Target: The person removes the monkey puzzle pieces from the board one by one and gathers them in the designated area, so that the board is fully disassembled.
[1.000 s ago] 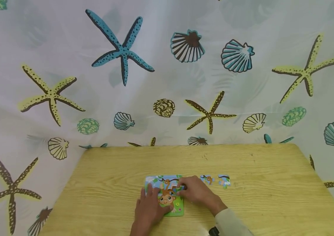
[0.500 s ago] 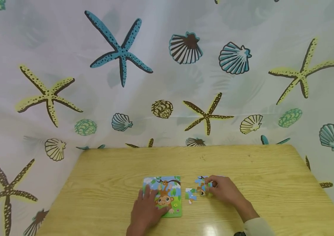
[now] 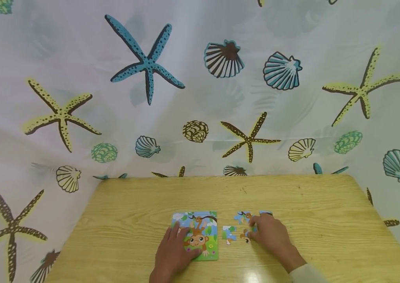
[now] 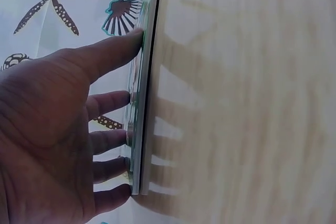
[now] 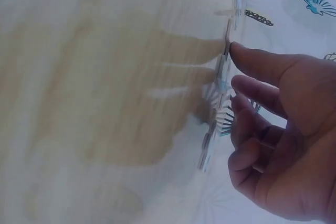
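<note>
A monkey puzzle board (image 3: 210, 232) lies on the wooden table. My left hand (image 3: 173, 249) rests along its left side, fingers spread and tips on the surface; in the left wrist view the thumb and fingertips touch the board (image 4: 139, 108) edge-on. To the right, my right hand (image 3: 272, 234) pinches a puzzle piece (image 3: 245, 236) showing part of the monkey's face, low at the tabletop and partly hidden by the fingers. In the right wrist view this hand (image 5: 283, 135) has thumb and index finger at the flat pieces, other fingers curled.
A blue and green puzzle piece (image 3: 228, 233) lies between the board and my right hand. Beyond the fingers are a piece with a brown curl (image 3: 244, 216) and another, mostly covered piece (image 3: 265, 212). A cloth (image 3: 186, 98) printed with starfish and shells hangs behind the table (image 3: 143, 196).
My right hand has moved from the board's right side to the loose pieces and brought the monkey-face piece down at the table. The left hand has stayed on the board.
</note>
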Demonstrator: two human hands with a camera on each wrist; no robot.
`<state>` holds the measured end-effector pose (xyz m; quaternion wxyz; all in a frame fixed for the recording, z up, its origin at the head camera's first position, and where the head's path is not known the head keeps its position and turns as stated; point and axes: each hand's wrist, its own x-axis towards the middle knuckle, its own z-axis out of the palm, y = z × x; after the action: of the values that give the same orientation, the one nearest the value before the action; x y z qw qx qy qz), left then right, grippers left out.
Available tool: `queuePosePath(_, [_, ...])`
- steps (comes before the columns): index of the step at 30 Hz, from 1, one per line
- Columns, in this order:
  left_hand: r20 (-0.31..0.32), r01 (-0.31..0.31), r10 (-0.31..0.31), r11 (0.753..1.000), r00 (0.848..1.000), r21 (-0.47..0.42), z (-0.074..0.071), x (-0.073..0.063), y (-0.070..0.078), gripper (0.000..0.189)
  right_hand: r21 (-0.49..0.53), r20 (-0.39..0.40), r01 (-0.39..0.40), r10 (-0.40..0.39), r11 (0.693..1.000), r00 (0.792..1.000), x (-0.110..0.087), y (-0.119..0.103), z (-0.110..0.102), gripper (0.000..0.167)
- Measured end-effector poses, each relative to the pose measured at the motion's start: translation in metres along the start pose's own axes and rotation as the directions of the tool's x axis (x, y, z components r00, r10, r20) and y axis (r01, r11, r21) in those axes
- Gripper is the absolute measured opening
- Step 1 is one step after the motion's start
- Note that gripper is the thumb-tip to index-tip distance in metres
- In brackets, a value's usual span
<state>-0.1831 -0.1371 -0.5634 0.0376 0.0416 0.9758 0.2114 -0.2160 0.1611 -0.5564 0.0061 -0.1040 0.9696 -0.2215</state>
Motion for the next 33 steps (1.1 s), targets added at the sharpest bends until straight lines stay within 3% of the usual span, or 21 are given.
queuePosePath(3, [-0.016, -0.006, 0.006, 1.000, 1.000, 0.008, 0.001, 0.001, -0.002, 0.069, 0.045, -0.001, 0.020, -0.020, 0.999, 1.000, 0.003, -0.009, -0.001, 0.018])
queuePosePath(7, [-0.037, 0.008, -0.009, 0.999, 0.999, -0.035, 0.002, 0.003, -0.007, 0.066, 0.097, 0.055, 0.130, -0.136, 0.987, 0.989, 0.013, -0.031, 0.003, 0.017])
queuePosePath(10, [-0.034, 0.043, -0.046, 0.995, 0.998, -0.089, -0.001, 0.004, -0.012, 0.067, 0.091, 0.115, 0.248, -0.258, 0.964, 0.959, 0.024, -0.052, 0.012, 0.026])
queuePosePath(13, [-0.025, 0.064, -0.067, 0.993, 0.997, -0.096, -0.006, 0.001, -0.015, 0.069, 0.094, 0.180, 0.307, -0.319, 0.947, 0.930, 0.036, -0.073, 0.024, 0.038])
queuePosePath(17, [-0.030, 0.037, -0.039, 0.998, 0.999, -0.054, -0.013, -0.006, -0.014, 0.071, 0.058, 0.241, 0.297, -0.303, 0.953, 0.922, 0.047, -0.096, 0.036, 0.051])
queuePosePath(22, [0.005, -0.008, 0.008, 0.998, 1.000, -0.065, -0.012, -0.011, -0.011, 0.075, -0.020, 0.280, 0.265, -0.249, 0.964, 0.927, 0.050, -0.109, 0.049, 0.063])
queuePosePath(27, [0.047, -0.011, 0.014, 0.998, 0.999, -0.061, -0.013, -0.010, -0.009, 0.074, -0.067, 0.267, 0.257, -0.231, 0.964, 0.936, 0.051, -0.113, 0.052, 0.059])
queuePosePath(33, [0.062, -0.005, 0.010, 0.997, 0.998, -0.077, -0.012, -0.010, -0.010, 0.070, -0.018, 0.286, 0.224, -0.209, 0.974, 0.935, 0.055, -0.115, 0.053, 0.060])
